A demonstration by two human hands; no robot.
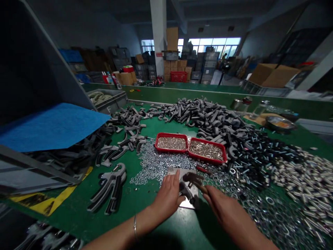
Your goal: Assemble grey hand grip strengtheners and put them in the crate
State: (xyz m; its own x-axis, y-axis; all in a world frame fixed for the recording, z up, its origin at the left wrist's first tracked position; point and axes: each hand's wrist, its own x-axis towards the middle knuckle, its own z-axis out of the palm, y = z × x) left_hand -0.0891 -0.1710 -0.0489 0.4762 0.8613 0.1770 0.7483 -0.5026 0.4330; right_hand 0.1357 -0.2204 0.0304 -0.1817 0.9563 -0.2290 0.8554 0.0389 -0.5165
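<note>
Green surface [161, 114] spreads out under heaps of hardware, and at its near edge a person's two hands meet over a small flat steel plate [173, 172]. The left hand [169, 196] (a thin silver bangle [135, 226] on its wrist) lies with its fingers on the plate and its thumb pressed against a dark grey curved handle piece [189, 180], which sits on the plate between the hands. The right hand [221, 205] pinches the right end of the same piece with its fingertips, so both hands are closed on it, close together. Just beyond the plate lies a loose drift of shiny steel washers [153, 165]. Past that stand two red plastic trays [171, 142], side by side and touching, filled with small silvery parts. Far and to the right rises a big pile of grey handle halves [208, 116]. To the left lie a few paired grey handles [111, 187] and a blue sheet [52, 128].
</note>
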